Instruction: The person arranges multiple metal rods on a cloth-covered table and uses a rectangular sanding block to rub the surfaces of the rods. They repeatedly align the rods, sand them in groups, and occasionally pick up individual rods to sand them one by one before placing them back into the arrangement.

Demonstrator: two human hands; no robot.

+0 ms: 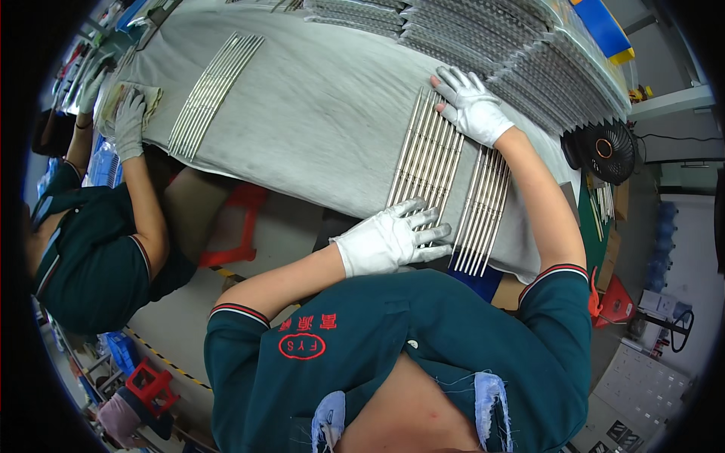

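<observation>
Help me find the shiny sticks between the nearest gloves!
Look at the grey tablecloth. At its right lie two neighbouring rows of metal rods. Yours is the left row: only there does the left hand lie over the near end.

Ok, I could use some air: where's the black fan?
In the head view, the black fan is at upper right, beside the grey stack and right of the gloved right hand.

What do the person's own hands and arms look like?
The left hand and right hand wear white gloves, greyish toward the fingers. Two right fingertips poke out bare. The forearms are bare below short, dark green sleeves edged with red and white stripes.
</observation>
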